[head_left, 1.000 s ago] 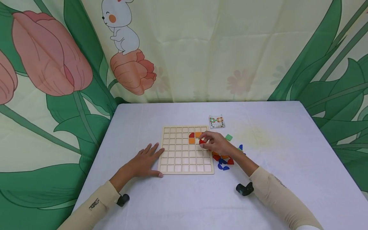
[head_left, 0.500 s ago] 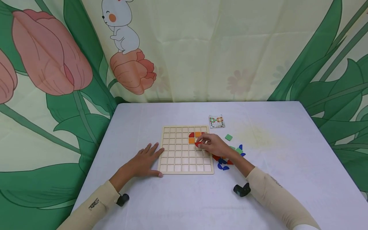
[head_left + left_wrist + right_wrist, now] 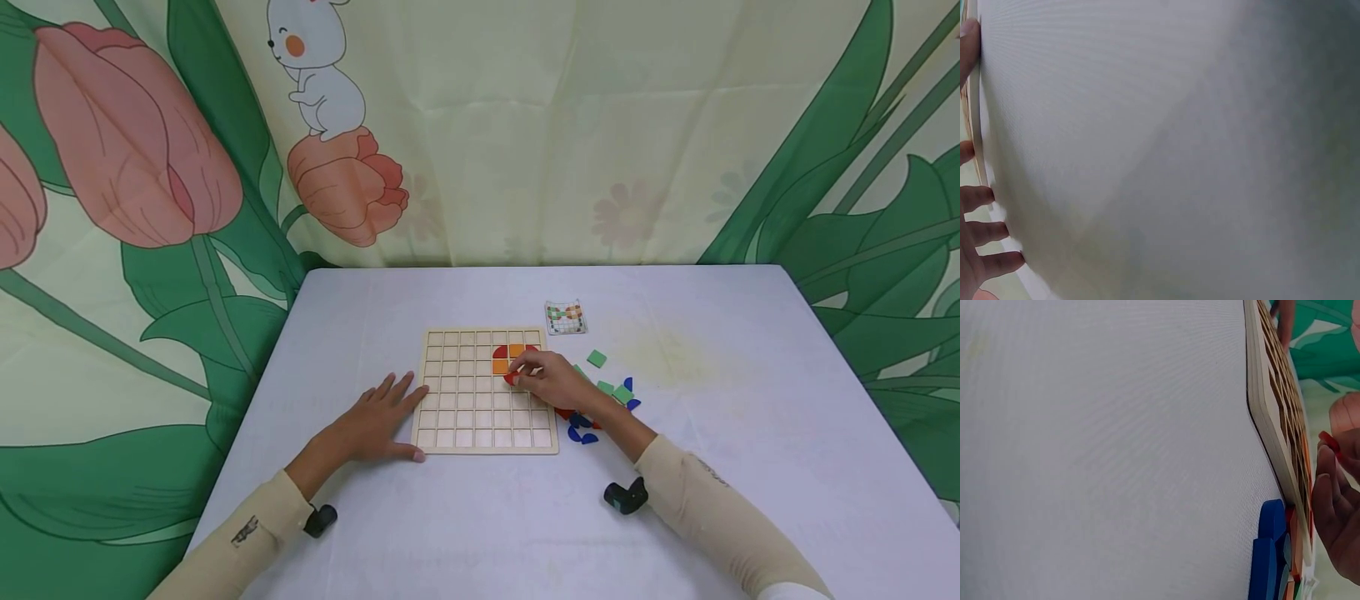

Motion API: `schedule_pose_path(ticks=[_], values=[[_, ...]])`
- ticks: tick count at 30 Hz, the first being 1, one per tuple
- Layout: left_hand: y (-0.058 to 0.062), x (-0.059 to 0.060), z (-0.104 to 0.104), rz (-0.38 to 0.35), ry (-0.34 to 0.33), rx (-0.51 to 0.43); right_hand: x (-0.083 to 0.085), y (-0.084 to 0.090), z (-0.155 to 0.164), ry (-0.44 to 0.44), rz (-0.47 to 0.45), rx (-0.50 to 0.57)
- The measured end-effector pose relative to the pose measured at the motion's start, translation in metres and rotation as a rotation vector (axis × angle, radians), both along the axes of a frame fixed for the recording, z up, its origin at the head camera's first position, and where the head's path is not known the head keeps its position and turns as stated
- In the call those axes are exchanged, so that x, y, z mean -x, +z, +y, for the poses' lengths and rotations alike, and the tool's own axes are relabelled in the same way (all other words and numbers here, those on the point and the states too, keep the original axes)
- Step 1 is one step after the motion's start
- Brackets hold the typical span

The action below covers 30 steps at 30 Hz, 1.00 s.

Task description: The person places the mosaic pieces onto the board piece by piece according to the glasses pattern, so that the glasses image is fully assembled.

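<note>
A square wooden grid board (image 3: 450,410) lies on the white-covered table. In its upper right cells sit a red quarter-round piece (image 3: 500,353), an orange square (image 3: 516,350), a second orange square (image 3: 499,367) and a partly covered red piece (image 3: 531,347). My right hand (image 3: 558,379) pinches a red quarter-round piece (image 3: 1330,442) between thumb and fingers, close over the cell just below and right of the lower orange square. At the board's left edge rests my left hand (image 3: 382,421), fingers spread, thumb at the lower left corner.
Right of the board, partly under my right forearm, lie loose blue pieces (image 3: 576,434), green squares (image 3: 622,394) and red pieces. A lone green square (image 3: 596,358) lies farther back. Behind the board's right corner is a small pattern card (image 3: 565,317). A printed curtain (image 3: 525,167) hangs behind the table.
My right hand has moved a little left over the board with the red quarter-round piece, bringing it below the orange squares. More green pieces show beside the forearm. My left hand stays put.
</note>
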<state>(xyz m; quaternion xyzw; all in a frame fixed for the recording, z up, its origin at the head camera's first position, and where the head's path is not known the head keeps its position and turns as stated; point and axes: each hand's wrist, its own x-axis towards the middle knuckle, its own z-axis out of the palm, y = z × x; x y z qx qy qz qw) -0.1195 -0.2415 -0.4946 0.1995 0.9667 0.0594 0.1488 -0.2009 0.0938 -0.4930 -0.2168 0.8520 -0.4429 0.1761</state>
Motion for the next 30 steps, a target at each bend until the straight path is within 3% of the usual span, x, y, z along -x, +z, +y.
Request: schedule_pose_path(ticks=[13,30], values=[[-0.001,0.000,0.000,-0.001,-0.002,0.004,0.004,-0.002,-0.011,0.019,-0.038,-0.026],[-0.002,0.002,-0.003,-0.029,-0.003,-0.013,0.005,-0.001,-0.019,0.032,0.109,-0.144]])
